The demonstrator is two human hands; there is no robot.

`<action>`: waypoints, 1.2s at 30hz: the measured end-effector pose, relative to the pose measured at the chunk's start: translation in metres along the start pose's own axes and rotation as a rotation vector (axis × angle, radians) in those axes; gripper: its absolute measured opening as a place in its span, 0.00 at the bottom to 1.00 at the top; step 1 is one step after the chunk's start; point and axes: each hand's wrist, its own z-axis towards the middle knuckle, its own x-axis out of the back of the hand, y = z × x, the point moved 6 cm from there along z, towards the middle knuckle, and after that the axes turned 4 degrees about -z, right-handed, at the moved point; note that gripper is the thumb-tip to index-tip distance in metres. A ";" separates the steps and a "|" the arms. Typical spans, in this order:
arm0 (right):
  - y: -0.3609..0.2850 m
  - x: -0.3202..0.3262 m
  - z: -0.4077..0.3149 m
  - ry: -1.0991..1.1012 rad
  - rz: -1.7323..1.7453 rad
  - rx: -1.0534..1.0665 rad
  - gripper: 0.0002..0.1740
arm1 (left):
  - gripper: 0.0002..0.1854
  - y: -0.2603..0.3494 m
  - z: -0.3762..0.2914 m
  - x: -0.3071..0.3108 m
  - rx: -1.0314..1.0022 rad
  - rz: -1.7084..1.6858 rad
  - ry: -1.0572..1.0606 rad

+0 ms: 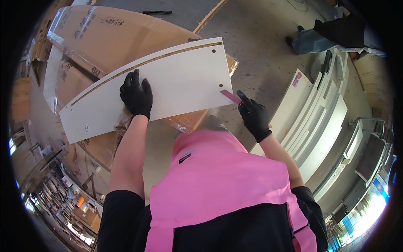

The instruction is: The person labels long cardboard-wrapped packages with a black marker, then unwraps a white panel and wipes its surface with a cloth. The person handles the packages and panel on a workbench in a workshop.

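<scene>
In front of me a white furniture panel [185, 80] lies on cardboard-wrapped packages. A groove [146, 64] baring chipboard runs along its far edge. Two round holes [220, 85] sit near its right end, and a small label [87, 127] is at the left end. My left hand [137, 94], black-gloved, rests on the panel's face with fingers spread near the groove. My right hand [254, 116], also gloved, grips a flat dark-pink hand tool [230, 96], its exact kind unclear. The tool's tip overlaps the panel's near right corner; whether it touches cannot be told.
White panels [311, 119] lean in a row at my right. Beyond them stands another person [333, 37]. A large cardboard package [126, 34] lies behind the panel, and a black marker-like object [157, 12] is farther off. A cluttered rack [75, 201] is at lower left.
</scene>
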 end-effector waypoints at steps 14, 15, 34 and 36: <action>-0.033 -0.047 -0.014 0.176 -0.099 -0.211 0.26 | 0.25 -0.063 -0.072 0.044 -0.263 -0.266 -0.135; -0.052 -0.053 -0.020 0.178 -0.118 -0.102 0.27 | 0.25 -0.073 -0.075 0.048 -0.289 -0.298 -0.110; -0.221 -0.178 -0.028 0.187 0.016 -0.161 0.28 | 0.27 -0.731 -0.159 0.036 0.904 -0.629 -0.141; -0.268 -0.204 -0.034 0.036 -0.248 -0.057 0.27 | 0.28 -0.735 -0.157 0.025 1.036 -0.956 -0.172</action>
